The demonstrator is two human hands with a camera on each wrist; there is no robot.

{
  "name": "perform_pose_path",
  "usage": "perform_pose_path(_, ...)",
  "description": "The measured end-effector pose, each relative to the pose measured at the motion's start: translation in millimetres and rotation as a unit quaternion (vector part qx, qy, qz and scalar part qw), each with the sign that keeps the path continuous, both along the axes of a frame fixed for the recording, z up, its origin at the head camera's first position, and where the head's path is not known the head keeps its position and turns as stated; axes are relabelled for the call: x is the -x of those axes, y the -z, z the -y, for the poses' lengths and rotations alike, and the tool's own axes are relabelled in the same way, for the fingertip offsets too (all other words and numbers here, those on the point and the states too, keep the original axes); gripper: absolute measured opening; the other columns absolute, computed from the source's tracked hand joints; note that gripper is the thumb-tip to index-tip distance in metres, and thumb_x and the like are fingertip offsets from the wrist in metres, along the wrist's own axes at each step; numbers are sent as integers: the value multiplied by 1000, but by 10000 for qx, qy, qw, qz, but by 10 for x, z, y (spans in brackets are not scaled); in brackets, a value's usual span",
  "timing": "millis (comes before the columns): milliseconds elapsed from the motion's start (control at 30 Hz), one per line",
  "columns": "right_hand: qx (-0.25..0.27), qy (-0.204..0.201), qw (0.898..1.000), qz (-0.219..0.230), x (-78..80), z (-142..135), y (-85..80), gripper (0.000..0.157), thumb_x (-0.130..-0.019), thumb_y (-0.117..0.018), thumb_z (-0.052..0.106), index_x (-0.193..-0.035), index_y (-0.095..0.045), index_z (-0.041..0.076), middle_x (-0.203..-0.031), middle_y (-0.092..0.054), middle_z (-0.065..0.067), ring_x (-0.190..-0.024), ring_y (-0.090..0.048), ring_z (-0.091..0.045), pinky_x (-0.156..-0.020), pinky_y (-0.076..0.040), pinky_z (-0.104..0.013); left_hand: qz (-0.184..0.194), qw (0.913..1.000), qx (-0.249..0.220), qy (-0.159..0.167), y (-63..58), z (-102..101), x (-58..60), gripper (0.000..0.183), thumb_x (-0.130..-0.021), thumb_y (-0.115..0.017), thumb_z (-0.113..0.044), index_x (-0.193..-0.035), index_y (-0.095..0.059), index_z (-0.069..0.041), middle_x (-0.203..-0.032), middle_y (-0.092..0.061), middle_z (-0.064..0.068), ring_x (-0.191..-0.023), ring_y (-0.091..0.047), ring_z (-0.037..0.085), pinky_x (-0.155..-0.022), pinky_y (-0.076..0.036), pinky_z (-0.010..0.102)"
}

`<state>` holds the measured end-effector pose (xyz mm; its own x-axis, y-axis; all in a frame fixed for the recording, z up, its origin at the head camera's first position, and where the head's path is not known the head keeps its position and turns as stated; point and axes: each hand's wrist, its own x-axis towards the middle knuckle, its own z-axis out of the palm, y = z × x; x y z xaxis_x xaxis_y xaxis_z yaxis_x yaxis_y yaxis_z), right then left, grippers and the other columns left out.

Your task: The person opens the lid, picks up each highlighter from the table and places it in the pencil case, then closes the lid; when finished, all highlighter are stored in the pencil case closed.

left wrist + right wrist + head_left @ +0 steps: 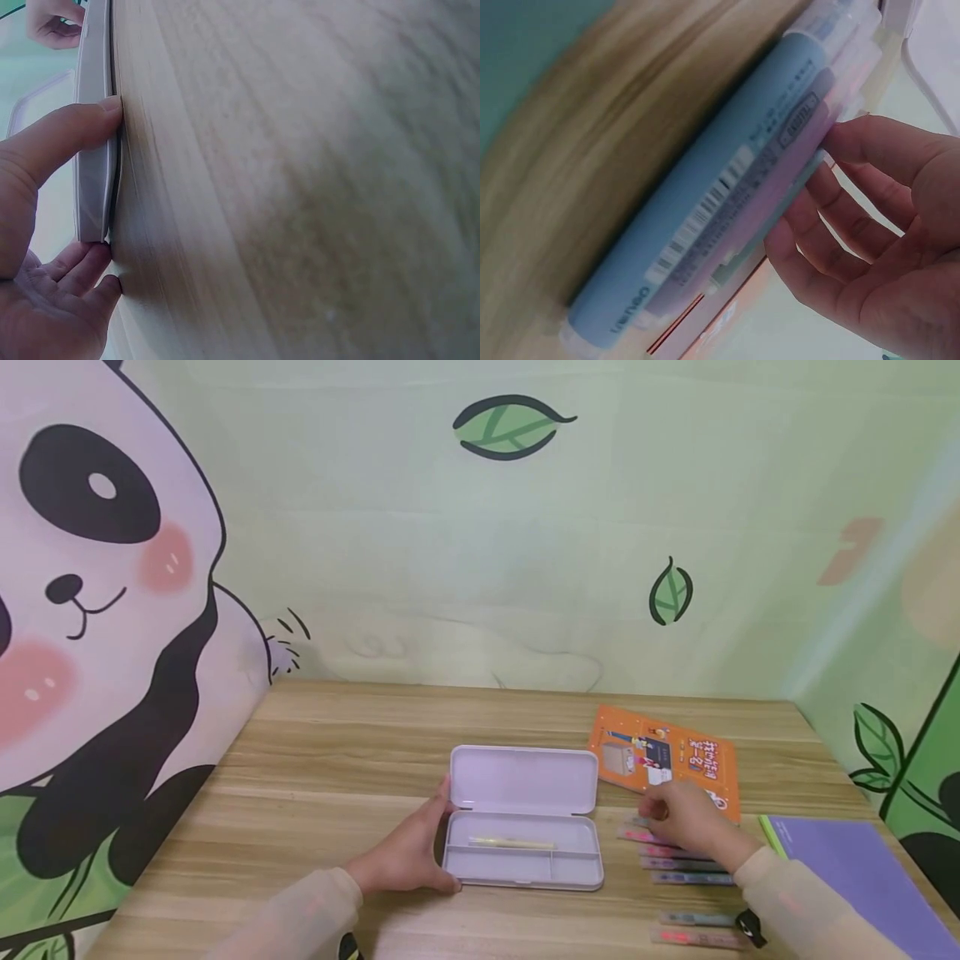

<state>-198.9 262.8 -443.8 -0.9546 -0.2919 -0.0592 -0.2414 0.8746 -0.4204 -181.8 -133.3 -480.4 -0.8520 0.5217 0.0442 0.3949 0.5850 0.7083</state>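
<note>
A wood-grain worktop (322, 760) stands against a pale green wall (360, 527) printed with a large panda (90, 518) at the left and leaves (510, 433); on the worktop, near the middle, one white pencil case (495, 863) lies open, its lid (525, 781) folded back toward the wall; its base has three compartments, and one yellowish pen (510, 843) lies in the long far one; to the right of the case are seven pens in view, five set close together and two nearer the viewer, among them a blue pen (690, 878); two books lie beyond and beside them, an orange booklet (682, 739) and a purple notebook (855, 868); the left hand (408, 852) holds the left end of the case, thumb on the front wall and fingers round the far side; the right hand (693, 818) pinches the farthest pen, a grey-green one (746, 255), between thumb and curled fingers; the right hand and sleeve (795, 893) hide several pen ends and a corner of the booklet; the notebook is cut off by the lower edge, and the small print on the pens is mostly too blurred to read.
</note>
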Motion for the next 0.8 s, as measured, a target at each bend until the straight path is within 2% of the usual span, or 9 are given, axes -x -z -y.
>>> perform_pose_path(233, 15, 43, 9999, 145, 4, 1, -2, 16, -74, -73, 0, -87, -69, 8, -80, -64, 1, -74, -53, -13, -67, -48, -32, -34, 10000, -12, -1, 0, -3, -4, 136, -53, -91, -16, -150, 0, 10, -129, -52, 13, -121, -48, 25, -111, -32, 48)
perform_pose_path(433, 38, -25, 10000, -6, -12, 2, -43, 15, -73, -73, 2, -85, -69, 9, -77, -60, 0, -71, -49, -14, -63, -43, -29, -63, 10000, -27, 30, 10, -5, -1, 136, -53, -91, -15, -151, 0, 10, -128, -52, 12, -120, -49, 24, -111, -33, 49)
perform_pose_path(567, 104, -98, 9997, -218, -24, 22, -126, 16, -72, -73, 2, -85, -69, 10, -76, -58, 1, -70, -48, -14, -61, -42, -27, -23, 10000, -31, 14, 13, -5, 2, 136, -53, -91, -15, -151, 1, 9, -129, -52, 11, -120, -49, 23, -111, -33, 48)
perform_pose_path(800, 139, -447, 9951, -867, -113, 190, -346, 19, -71, -67, -4, -80, -68, 13, -73, -58, 4, -67, -48, -10, -58, -41, -24, 51, 10000, -49, -17, 4, -5, 4, 136, -54, -91, -15, -151, 1, 8, -129, -52, 11, -121, -48, 23, -112, -32, 48)
